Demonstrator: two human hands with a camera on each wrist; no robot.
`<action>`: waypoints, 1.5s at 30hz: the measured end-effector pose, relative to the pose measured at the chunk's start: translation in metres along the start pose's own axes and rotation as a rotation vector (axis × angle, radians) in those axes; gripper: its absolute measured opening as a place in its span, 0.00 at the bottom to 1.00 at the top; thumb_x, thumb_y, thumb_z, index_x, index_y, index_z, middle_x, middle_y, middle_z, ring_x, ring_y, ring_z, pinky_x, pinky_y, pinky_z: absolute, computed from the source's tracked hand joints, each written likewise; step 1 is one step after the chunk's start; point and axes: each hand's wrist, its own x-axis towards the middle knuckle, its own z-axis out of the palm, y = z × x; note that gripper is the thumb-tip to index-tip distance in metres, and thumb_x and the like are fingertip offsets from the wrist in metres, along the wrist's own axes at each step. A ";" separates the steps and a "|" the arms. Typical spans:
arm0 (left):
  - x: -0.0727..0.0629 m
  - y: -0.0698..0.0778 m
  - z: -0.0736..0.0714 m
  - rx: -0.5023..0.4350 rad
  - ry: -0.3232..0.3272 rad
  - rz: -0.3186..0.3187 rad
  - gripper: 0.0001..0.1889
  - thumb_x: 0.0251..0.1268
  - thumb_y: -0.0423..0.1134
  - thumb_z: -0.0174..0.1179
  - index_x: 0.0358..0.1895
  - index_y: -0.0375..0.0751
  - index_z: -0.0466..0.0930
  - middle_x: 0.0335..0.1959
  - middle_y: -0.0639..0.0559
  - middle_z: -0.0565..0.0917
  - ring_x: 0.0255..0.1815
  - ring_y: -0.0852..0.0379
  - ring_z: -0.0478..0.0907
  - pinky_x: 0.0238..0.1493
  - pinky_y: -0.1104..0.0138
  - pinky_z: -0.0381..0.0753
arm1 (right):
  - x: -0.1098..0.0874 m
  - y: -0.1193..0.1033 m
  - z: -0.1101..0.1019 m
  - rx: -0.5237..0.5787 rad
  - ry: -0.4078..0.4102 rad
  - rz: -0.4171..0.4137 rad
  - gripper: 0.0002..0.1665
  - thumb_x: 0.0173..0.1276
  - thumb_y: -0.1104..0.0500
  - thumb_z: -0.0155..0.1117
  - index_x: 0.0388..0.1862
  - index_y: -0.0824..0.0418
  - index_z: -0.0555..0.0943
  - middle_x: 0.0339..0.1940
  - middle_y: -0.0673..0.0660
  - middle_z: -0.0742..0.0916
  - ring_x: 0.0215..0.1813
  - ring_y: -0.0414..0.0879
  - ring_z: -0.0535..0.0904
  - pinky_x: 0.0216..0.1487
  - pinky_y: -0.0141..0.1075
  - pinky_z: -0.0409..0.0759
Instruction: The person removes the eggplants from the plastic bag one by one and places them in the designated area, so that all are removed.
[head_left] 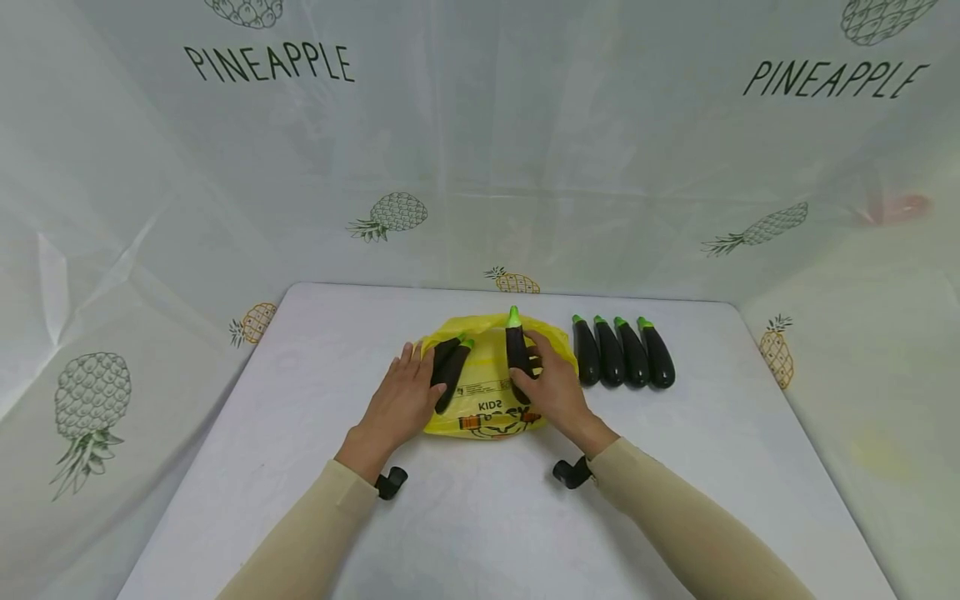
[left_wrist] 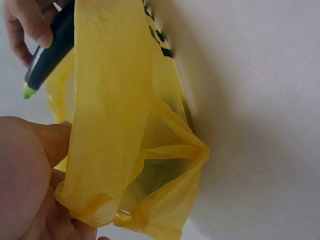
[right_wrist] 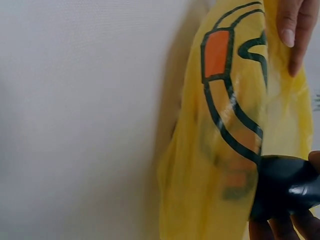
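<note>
My right hand (head_left: 558,390) grips a dark purple eggplant (head_left: 516,348) with a green stem end, fingers on one side and thumb on the other. The eggplant stands over the open yellow plastic bag (head_left: 483,358), its stem pointing away and its round end at the bag's near wall (right_wrist: 220,125). My left hand (head_left: 397,404) holds the bag's left edge, thumb inside and fingers outside along the plastic (left_wrist: 110,115). Beside that thumb, two more eggplants (head_left: 454,379) lie inside the bag, partly covered by the left hand.
Several eggplants (head_left: 624,354) lie in a row on the white table (head_left: 675,467) just right of the bag, stems pointing away. Behind the table hangs a pale sheet (head_left: 600,167) printed with pineapples. A black wrist camera (head_left: 572,473) sits at the right wrist.
</note>
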 end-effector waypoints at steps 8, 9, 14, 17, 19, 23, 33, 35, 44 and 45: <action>0.000 -0.001 0.000 0.003 -0.008 -0.001 0.36 0.87 0.50 0.50 0.85 0.32 0.52 0.85 0.33 0.54 0.88 0.37 0.42 0.86 0.44 0.48 | -0.005 -0.002 -0.015 0.007 0.052 -0.019 0.43 0.74 0.50 0.71 0.84 0.50 0.64 0.63 0.65 0.85 0.55 0.59 0.88 0.48 0.49 0.91; 0.000 -0.001 0.000 0.004 -0.009 -0.001 0.36 0.87 0.50 0.50 0.85 0.32 0.52 0.85 0.33 0.55 0.88 0.37 0.42 0.86 0.44 0.48 | -0.006 -0.002 -0.017 0.009 0.056 -0.024 0.44 0.74 0.50 0.71 0.84 0.50 0.64 0.63 0.65 0.85 0.56 0.59 0.87 0.47 0.49 0.91; -0.001 -0.002 0.001 0.012 -0.004 0.004 0.36 0.86 0.50 0.51 0.84 0.32 0.53 0.84 0.32 0.56 0.88 0.36 0.43 0.86 0.43 0.49 | -0.009 0.003 -0.027 -0.004 0.072 -0.021 0.44 0.74 0.50 0.72 0.83 0.50 0.64 0.62 0.66 0.86 0.57 0.60 0.87 0.45 0.49 0.92; -0.001 -0.002 0.001 0.011 -0.003 0.005 0.36 0.86 0.50 0.51 0.84 0.31 0.54 0.84 0.32 0.56 0.88 0.36 0.44 0.86 0.43 0.50 | -0.012 0.007 -0.032 -0.015 0.076 -0.003 0.44 0.74 0.49 0.72 0.83 0.50 0.63 0.63 0.66 0.86 0.57 0.60 0.87 0.46 0.50 0.92; -0.001 -0.002 0.001 0.010 -0.006 0.002 0.36 0.86 0.50 0.51 0.84 0.31 0.54 0.84 0.32 0.56 0.88 0.36 0.44 0.86 0.43 0.49 | -0.014 0.011 -0.036 -0.022 0.078 0.006 0.45 0.74 0.50 0.72 0.84 0.51 0.62 0.63 0.67 0.85 0.58 0.61 0.86 0.46 0.50 0.92; -0.001 -0.003 0.002 0.010 -0.008 0.000 0.36 0.86 0.50 0.51 0.84 0.31 0.53 0.84 0.32 0.56 0.88 0.36 0.44 0.86 0.43 0.49 | -0.020 0.020 -0.045 -0.036 0.089 0.015 0.45 0.74 0.51 0.72 0.84 0.53 0.62 0.62 0.68 0.86 0.56 0.60 0.86 0.47 0.51 0.91; -0.002 -0.003 0.001 0.004 -0.020 -0.008 0.37 0.86 0.50 0.51 0.84 0.32 0.52 0.85 0.33 0.54 0.88 0.36 0.42 0.86 0.43 0.48 | -0.034 0.040 -0.067 -0.104 0.104 0.037 0.44 0.75 0.53 0.71 0.83 0.58 0.62 0.58 0.69 0.87 0.51 0.60 0.85 0.44 0.50 0.90; -0.002 -0.003 0.001 0.006 -0.020 -0.008 0.37 0.86 0.51 0.51 0.84 0.32 0.52 0.85 0.33 0.54 0.88 0.36 0.42 0.86 0.44 0.48 | -0.037 0.043 -0.071 -0.113 0.104 0.040 0.44 0.75 0.54 0.71 0.83 0.58 0.62 0.58 0.69 0.86 0.52 0.61 0.85 0.43 0.50 0.90; -0.003 -0.004 0.002 0.009 -0.017 -0.001 0.37 0.86 0.50 0.52 0.84 0.31 0.53 0.85 0.32 0.55 0.88 0.35 0.43 0.86 0.43 0.49 | -0.049 0.058 -0.083 -0.146 0.114 0.055 0.45 0.74 0.52 0.71 0.82 0.61 0.62 0.55 0.70 0.87 0.52 0.63 0.85 0.37 0.43 0.90; -0.003 -0.004 0.002 0.007 -0.018 -0.001 0.37 0.86 0.50 0.52 0.84 0.30 0.53 0.85 0.32 0.55 0.88 0.35 0.43 0.86 0.43 0.49 | -0.050 0.060 -0.084 -0.149 0.112 0.060 0.45 0.74 0.52 0.71 0.82 0.61 0.62 0.55 0.70 0.87 0.52 0.63 0.85 0.35 0.42 0.89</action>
